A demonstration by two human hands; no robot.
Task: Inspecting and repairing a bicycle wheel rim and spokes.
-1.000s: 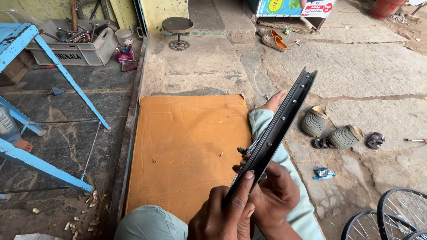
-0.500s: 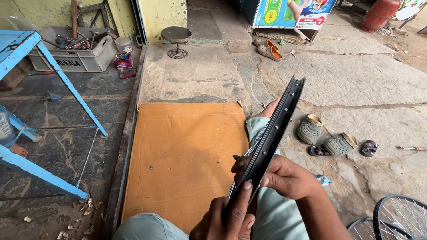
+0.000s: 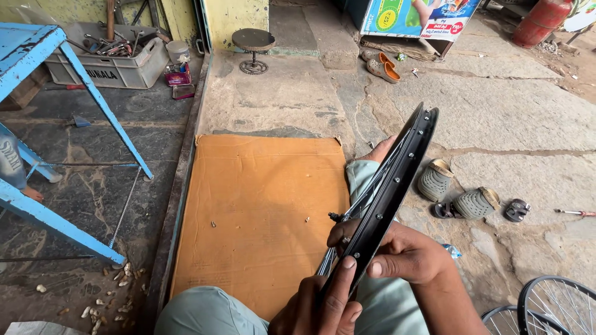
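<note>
A black bicycle wheel rim (image 3: pixel 397 180) with thin spokes stands edge-on over my lap, tilted up and to the right. My left hand (image 3: pixel 320 304) grips its lower edge from below, thumb pressed on the rim. My right hand (image 3: pixel 406 254) holds the rim from the right side, fingers pinching at a spoke nipple hole. My legs in pale green trousers (image 3: pixel 205 313) stretch out onto a brown cardboard sheet (image 3: pixel 261 205), where small metal nipples (image 3: pixel 307 219) lie loose.
A blue metal table frame (image 3: pixel 74 124) stands at left beside a grey crate of tools (image 3: pixel 105 62). A round stool (image 3: pixel 252 46), sandals (image 3: pixel 456 192), orange slippers (image 3: pixel 382 67), a red gas cylinder (image 3: pixel 534 22) and spoked wheels (image 3: pixel 552 307) are around.
The view has shifted slightly. My right hand has slid up along the rim and its grip has changed; the rim has stayed in roughly the same tilt.
</note>
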